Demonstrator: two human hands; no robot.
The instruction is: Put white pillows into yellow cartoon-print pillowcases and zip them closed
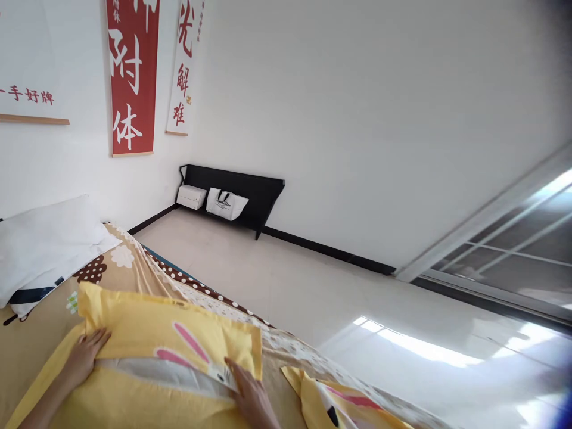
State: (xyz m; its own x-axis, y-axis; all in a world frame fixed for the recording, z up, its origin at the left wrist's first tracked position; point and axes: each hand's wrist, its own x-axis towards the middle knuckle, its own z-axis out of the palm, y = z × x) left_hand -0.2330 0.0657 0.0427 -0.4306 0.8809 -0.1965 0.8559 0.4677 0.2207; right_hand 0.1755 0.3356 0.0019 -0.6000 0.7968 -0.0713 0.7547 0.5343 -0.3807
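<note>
A yellow pillowcase (134, 319) with a pink-eared rabbit print lies on the bed in front of me. Through its long opening a white pillow (165, 376) shows inside. At the left end of this opening, my left hand (84, 357) is closed on the yellow cloth. Near the rabbit's face, my right hand (251, 393) grips the opening's right end, its fingers curled over the fabric. Just to the right of that hand lies a second yellow rabbit-print cloth (339, 405), partly cut off by the view's lower edge.
White pillows (49, 244) rest at the bed's far left on a brown patterned sheet (277, 351). Against the wall stands a black shelf (232, 179) with a white box (191, 197) and a white bag (226, 205). Glossy floor (322, 292) runs alongside, toward a sliding glass door (513, 256).
</note>
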